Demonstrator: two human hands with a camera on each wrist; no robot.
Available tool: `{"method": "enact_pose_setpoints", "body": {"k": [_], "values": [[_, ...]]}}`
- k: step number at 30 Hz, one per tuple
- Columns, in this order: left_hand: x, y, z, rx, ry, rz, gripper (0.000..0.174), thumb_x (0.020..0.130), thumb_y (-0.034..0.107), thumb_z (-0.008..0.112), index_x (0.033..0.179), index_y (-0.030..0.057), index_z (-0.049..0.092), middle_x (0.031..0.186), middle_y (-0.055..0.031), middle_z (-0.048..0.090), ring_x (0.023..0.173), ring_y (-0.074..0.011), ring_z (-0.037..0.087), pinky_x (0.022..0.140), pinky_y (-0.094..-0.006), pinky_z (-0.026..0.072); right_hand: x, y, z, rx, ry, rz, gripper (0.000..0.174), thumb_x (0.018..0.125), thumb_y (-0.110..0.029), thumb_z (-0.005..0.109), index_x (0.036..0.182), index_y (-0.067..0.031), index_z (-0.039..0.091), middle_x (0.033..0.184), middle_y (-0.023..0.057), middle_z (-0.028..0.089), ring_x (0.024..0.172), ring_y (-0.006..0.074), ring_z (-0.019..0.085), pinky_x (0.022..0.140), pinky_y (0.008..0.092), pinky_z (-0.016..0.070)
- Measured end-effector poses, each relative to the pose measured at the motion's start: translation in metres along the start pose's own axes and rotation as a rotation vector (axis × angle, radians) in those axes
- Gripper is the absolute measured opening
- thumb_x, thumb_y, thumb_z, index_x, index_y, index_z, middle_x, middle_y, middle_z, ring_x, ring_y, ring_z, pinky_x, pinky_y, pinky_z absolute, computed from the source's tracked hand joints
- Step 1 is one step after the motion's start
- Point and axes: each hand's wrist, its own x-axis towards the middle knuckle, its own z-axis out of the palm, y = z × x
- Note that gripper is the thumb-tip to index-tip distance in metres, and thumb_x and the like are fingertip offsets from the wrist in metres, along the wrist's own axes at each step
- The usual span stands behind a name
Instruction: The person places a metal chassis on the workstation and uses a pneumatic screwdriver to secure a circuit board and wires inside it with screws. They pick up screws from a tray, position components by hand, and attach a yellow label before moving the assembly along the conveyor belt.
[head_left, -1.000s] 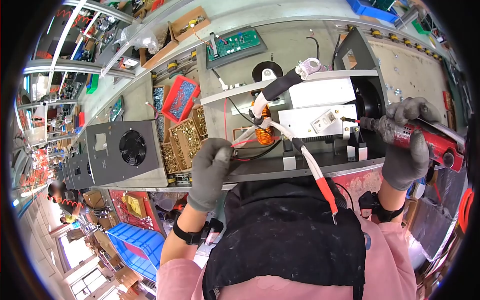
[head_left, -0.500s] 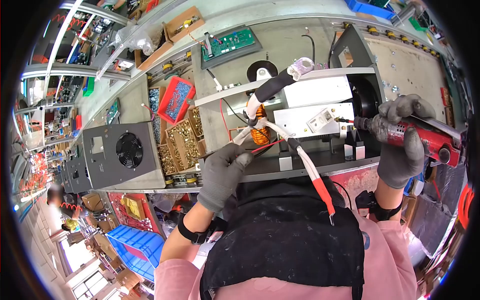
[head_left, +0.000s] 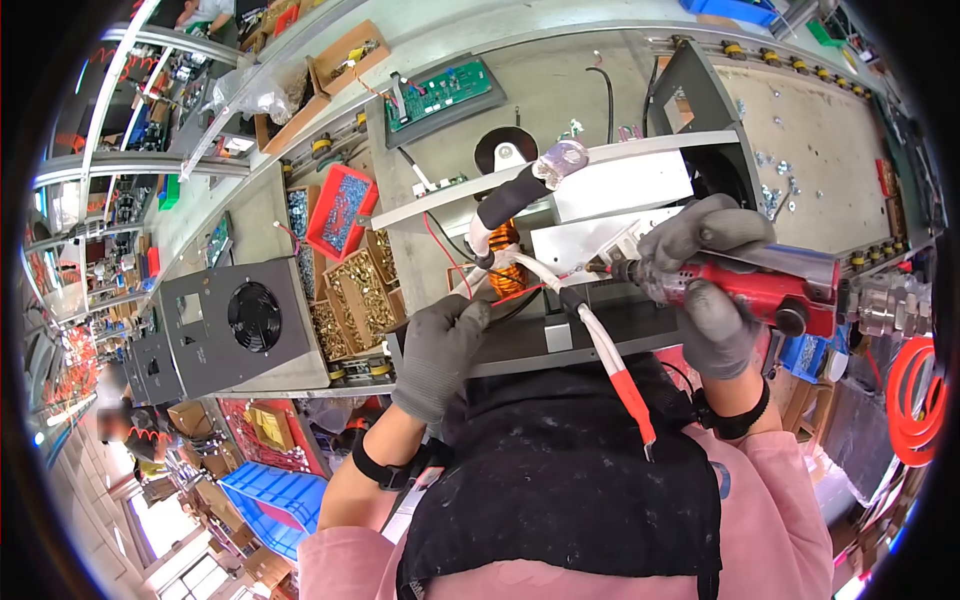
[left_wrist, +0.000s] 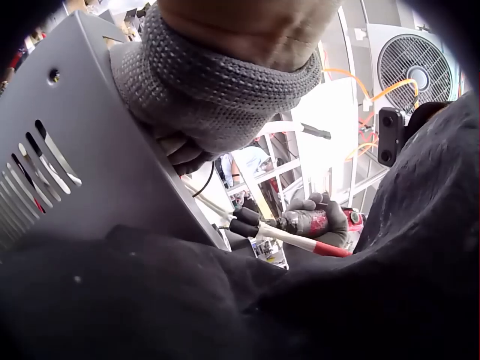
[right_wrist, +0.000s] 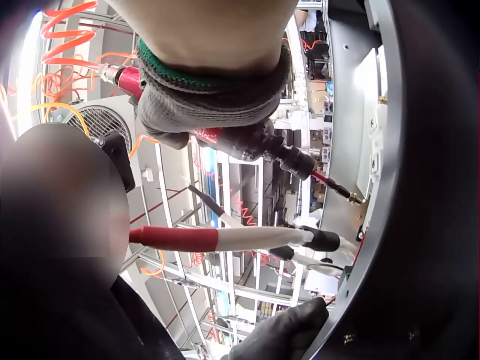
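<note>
My right hand (head_left: 710, 290) grips a red pneumatic driver (head_left: 775, 290), its fingers curled round the body. The driver's bit points left into the grey metal chassis (head_left: 640, 335); in the right wrist view a small brass fastener (right_wrist: 355, 199) sits at its tip. At the chassis's near left edge, my left hand (head_left: 440, 360) holds a thin red wire (head_left: 517, 296) between curled fingers and thumb, the fingertips partly hidden. Between the hands, thick white cables (head_left: 598, 335) with black and red sleeves come out over the near edge, beside a copper coil (head_left: 508, 275).
Bins of brass fasteners (head_left: 362, 300) and a red tray (head_left: 342, 212) of small screws lie left of the chassis. Behind it is a green circuit board (head_left: 437, 95). A grey panel with a fan (head_left: 215, 325) lies farther left; loose screws (head_left: 780, 185) lie at right.
My right hand has brought the driver left and inward from the chassis's right end to near its middle. My left hand has shifted slightly and stays by the near edge.
</note>
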Motion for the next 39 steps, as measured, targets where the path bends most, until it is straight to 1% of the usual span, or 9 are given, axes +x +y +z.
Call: {"method": "enact_pose_setpoints", "body": {"k": [1, 10, 11, 13, 21, 30, 31, 33, 39], "values": [[0.001, -0.002, 0.000, -0.003, 0.003, -0.004, 0.028, 0.087, 0.022, 0.058, 0.076, -0.0027, 0.063, 0.053, -0.0049, 0.049, 0.052, -0.0122, 0.045, 0.051, -0.0300, 0.0388, 0.000, -0.001, 0.002, 0.025, -0.001, 0.001, 0.036, 0.078, -0.003, 0.066, 0.106, -0.0056, 0.042, 0.090, 0.0120, 0.054, 0.076, 0.0175, 0.058, 0.067, 0.0294, 0.0518], [0.003, -0.007, -0.004, 0.050, -0.020, 0.058, 0.031, 0.086, 0.026, 0.059, 0.076, -0.0028, 0.063, 0.054, -0.0067, 0.049, 0.053, -0.0124, 0.044, 0.051, -0.0306, 0.0380, 0.000, 0.019, 0.008, -0.073, -0.117, 0.016, 0.037, 0.074, 0.007, 0.060, 0.106, -0.0033, 0.044, 0.089, 0.0097, 0.053, 0.078, 0.0161, 0.057, 0.070, 0.0295, 0.0512], [0.003, -0.004, -0.005, 0.041, -0.027, 0.026, 0.031, 0.086, 0.027, 0.059, 0.077, -0.0025, 0.064, 0.054, -0.0069, 0.050, 0.053, -0.0127, 0.045, 0.052, -0.0309, 0.0387, 0.002, 0.018, 0.011, -0.074, -0.121, 0.017, 0.037, 0.074, 0.007, 0.060, 0.106, -0.0033, 0.044, 0.089, 0.0097, 0.053, 0.078, 0.0161, 0.057, 0.070, 0.0295, 0.0512], [0.001, -0.003, -0.008, 0.029, -0.032, -0.005, 0.031, 0.086, 0.027, 0.059, 0.078, -0.0023, 0.064, 0.054, -0.0072, 0.051, 0.053, -0.0130, 0.046, 0.052, -0.0312, 0.0395, 0.007, 0.016, 0.018, -0.251, -0.159, -0.014, 0.034, 0.081, -0.014, 0.066, 0.104, -0.0064, 0.043, 0.088, 0.0111, 0.053, 0.074, 0.0168, 0.056, 0.065, 0.0309, 0.0503], [0.001, -0.016, -0.013, 0.036, 0.011, 0.063, 0.029, 0.085, 0.025, 0.058, 0.086, -0.0023, 0.065, 0.059, -0.0156, 0.055, 0.054, -0.0232, 0.054, 0.054, -0.0357, 0.0424, 0.019, 0.012, 0.037, -0.523, -0.385, -0.009, 0.035, 0.073, 0.005, 0.057, 0.106, -0.0032, 0.047, 0.093, 0.0112, 0.055, 0.081, 0.0160, 0.056, 0.073, 0.0292, 0.0489], [-0.008, -0.012, -0.016, 0.047, 0.023, 0.069, 0.027, 0.085, 0.027, 0.057, 0.086, 0.0010, 0.065, 0.069, -0.0204, 0.060, 0.067, -0.0343, 0.061, 0.063, -0.0403, 0.0467, 0.020, 0.019, 0.057, -0.541, -0.389, 0.060, 0.029, 0.075, 0.005, 0.056, 0.103, -0.0021, 0.053, 0.094, 0.0087, 0.060, 0.085, 0.0150, 0.059, 0.077, 0.0299, 0.0498], [-0.008, -0.014, -0.015, 0.042, 0.025, 0.067, 0.027, 0.085, 0.027, 0.057, 0.086, 0.0010, 0.065, 0.069, -0.0204, 0.060, 0.067, -0.0343, 0.061, 0.063, -0.0403, 0.0467, 0.022, 0.017, 0.059, -0.554, -0.378, 0.035, 0.027, 0.074, 0.007, 0.057, 0.099, -0.0030, 0.054, 0.092, 0.0075, 0.058, 0.082, 0.0144, 0.058, 0.075, 0.0286, 0.0493], [-0.008, -0.020, -0.011, 0.053, 0.082, 0.126, 0.025, 0.084, 0.024, 0.059, 0.076, 0.0006, 0.063, 0.060, -0.0102, 0.057, 0.057, -0.0165, 0.055, 0.056, -0.0320, 0.0437, 0.017, 0.019, 0.064, -0.396, -0.256, 0.120, 0.024, 0.075, 0.008, 0.058, 0.095, -0.0034, 0.053, 0.092, 0.0076, 0.057, 0.080, 0.0138, 0.059, 0.073, 0.0276, 0.0496], [-0.007, -0.017, -0.013, 0.089, 0.092, 0.109, 0.024, 0.084, 0.024, 0.059, 0.081, 0.0014, 0.064, 0.063, -0.0113, 0.060, 0.060, -0.0210, 0.059, 0.060, -0.0335, 0.0459, 0.018, 0.028, 0.065, -0.421, -0.338, 0.112, 0.023, 0.075, 0.007, 0.054, 0.097, -0.0010, 0.050, 0.093, 0.0105, 0.060, 0.086, 0.0162, 0.060, 0.080, 0.0298, 0.0505]]}}
